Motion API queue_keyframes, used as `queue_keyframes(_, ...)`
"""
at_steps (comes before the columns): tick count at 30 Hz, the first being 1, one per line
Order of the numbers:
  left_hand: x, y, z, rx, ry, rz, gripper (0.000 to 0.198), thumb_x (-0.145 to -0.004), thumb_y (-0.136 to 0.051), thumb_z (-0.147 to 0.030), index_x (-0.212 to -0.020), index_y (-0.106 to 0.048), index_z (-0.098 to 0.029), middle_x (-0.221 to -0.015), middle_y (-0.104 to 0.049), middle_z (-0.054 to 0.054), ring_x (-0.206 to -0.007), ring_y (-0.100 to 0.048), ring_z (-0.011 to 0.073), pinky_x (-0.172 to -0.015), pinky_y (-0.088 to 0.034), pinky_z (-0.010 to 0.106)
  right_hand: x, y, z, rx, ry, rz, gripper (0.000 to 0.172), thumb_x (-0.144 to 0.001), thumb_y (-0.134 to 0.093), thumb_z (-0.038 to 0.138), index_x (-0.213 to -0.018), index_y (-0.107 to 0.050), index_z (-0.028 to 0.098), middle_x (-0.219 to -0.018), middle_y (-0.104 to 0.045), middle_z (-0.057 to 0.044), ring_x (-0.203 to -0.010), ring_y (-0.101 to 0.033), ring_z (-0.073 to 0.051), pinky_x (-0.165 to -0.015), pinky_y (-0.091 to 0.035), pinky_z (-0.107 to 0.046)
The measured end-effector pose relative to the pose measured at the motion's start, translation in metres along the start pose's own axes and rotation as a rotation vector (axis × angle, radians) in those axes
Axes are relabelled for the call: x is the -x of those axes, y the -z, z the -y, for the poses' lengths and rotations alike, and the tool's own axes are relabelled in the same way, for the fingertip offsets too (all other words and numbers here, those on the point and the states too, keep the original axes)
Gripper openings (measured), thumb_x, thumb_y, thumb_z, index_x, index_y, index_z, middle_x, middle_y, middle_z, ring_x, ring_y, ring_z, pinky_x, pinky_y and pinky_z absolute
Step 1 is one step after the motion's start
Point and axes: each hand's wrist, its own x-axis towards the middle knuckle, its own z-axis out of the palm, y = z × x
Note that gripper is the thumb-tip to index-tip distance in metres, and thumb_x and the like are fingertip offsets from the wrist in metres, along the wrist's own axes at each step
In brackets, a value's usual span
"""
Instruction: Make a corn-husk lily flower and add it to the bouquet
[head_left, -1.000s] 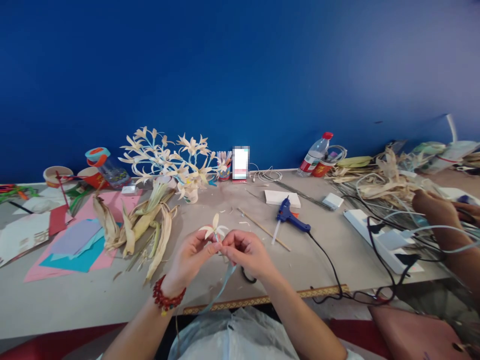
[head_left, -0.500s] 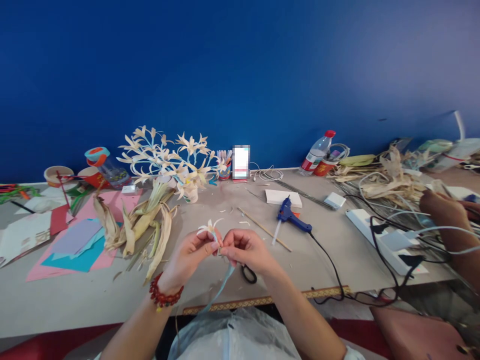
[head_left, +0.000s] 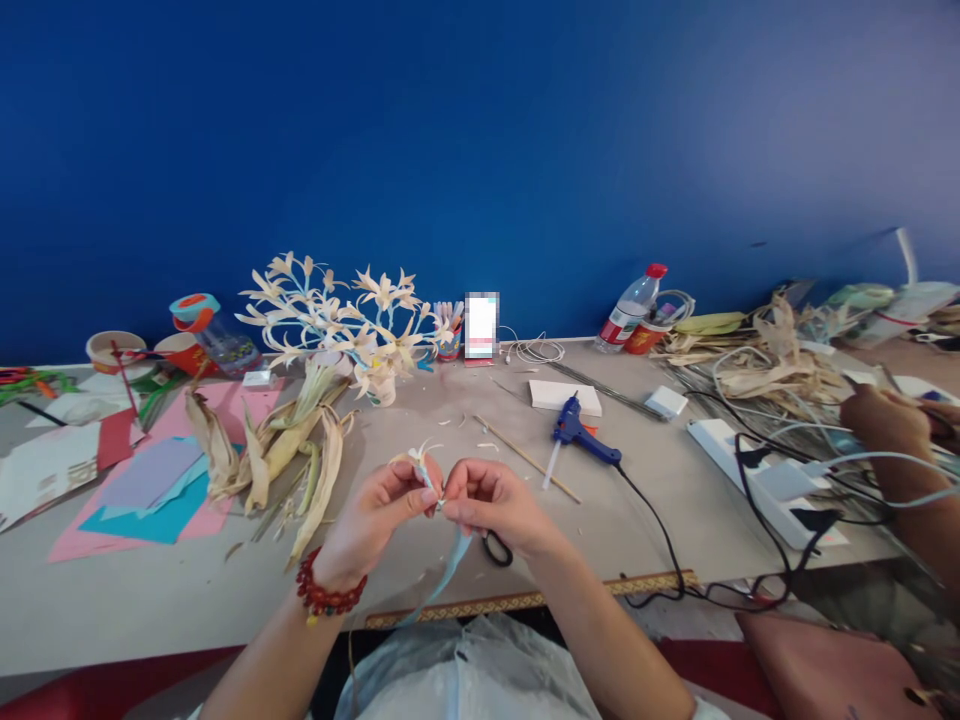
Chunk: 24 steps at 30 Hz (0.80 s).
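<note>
My left hand [head_left: 386, 510] is closed in a pinch on the stem of a small cream husk flower [head_left: 418, 457], whose petals stick up above the thumb. Close against it, my right hand [head_left: 491, 505] has thumb and fingertips pressed together on a pale blue strip [head_left: 450, 568] at the stem. The strip hangs down toward my lap; its upper end is hidden between the fingers. Just below my right hand lies a black loop handle [head_left: 496, 549], largely covered. Beyond my hands, a bunch of similar flowers [head_left: 382, 340] stands in a small white cup [head_left: 381, 390].
A blue glue gun [head_left: 577, 430] and a thin stick [head_left: 532, 462] lie to the right, before a white power strip [head_left: 757, 490] with tangled cables. Corn husks [head_left: 292, 440] and coloured paper [head_left: 135, 520] lie left. Another person's hand [head_left: 889, 420] is at far right.
The flower has turned between my fingers, so its petals now look narrower and sit slightly lower. My hands stay almost in place. At far right, the other person's hand has shifted slightly.
</note>
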Motion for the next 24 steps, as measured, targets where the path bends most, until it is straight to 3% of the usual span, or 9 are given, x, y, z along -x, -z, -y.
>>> queue_keyframes(6, 0.0, 0.002, -0.001, 0.102, 0.027, 0.015, 0.01, -0.082, -0.069, -0.025, -0.079, -0.066, -0.017, -0.078, -0.055, 0.001, -0.071, -0.047, 0.0131, -0.066, -0.038, 0.025, -0.003, 0.0, -0.005, -0.11, -0.086, 0.043, 0.024, -0.067, -0.083, 0.028, -0.072, -0.064, 0.015, -0.057, -0.058, 0.005, -0.043, -0.045, -0.004, -0.041, -0.028, -0.016)
queue_keyframes(11, 0.0, 0.003, 0.002, 0.089, 0.025, -0.02, 0.012, -0.081, -0.07, -0.029, -0.081, -0.066, -0.017, -0.075, -0.055, 0.001, -0.07, -0.047, 0.0134, -0.065, -0.038, 0.025, -0.004, -0.003, -0.007, -0.078, -0.04, -0.013, 0.025, -0.067, -0.083, 0.03, -0.071, -0.064, 0.015, -0.055, -0.058, 0.005, -0.041, -0.044, -0.004, -0.04, -0.027, -0.016)
queue_keyframes(18, 0.0, 0.002, 0.01, -0.129, -0.082, -0.183, 0.013, -0.081, -0.069, -0.028, -0.078, -0.061, -0.018, -0.082, -0.055, 0.001, -0.083, -0.051, 0.0158, -0.077, -0.041, 0.027, -0.003, -0.01, -0.004, 0.071, 0.075, -0.169, 0.028, -0.069, -0.08, 0.036, -0.068, -0.061, 0.016, -0.052, -0.055, 0.005, -0.043, -0.046, -0.006, -0.042, -0.033, -0.019)
queue_keyframes(24, 0.0, 0.001, 0.001, -0.25, -0.105, -0.119, 0.012, -0.088, -0.061, -0.029, -0.081, -0.06, -0.019, -0.081, -0.053, 0.0, -0.076, -0.049, 0.0141, -0.072, -0.041, 0.026, -0.001, -0.005, 0.003, 0.127, 0.03, -0.11, 0.024, -0.074, -0.076, 0.034, -0.072, -0.062, 0.016, -0.052, -0.058, 0.004, -0.042, -0.044, -0.006, -0.04, -0.028, -0.017)
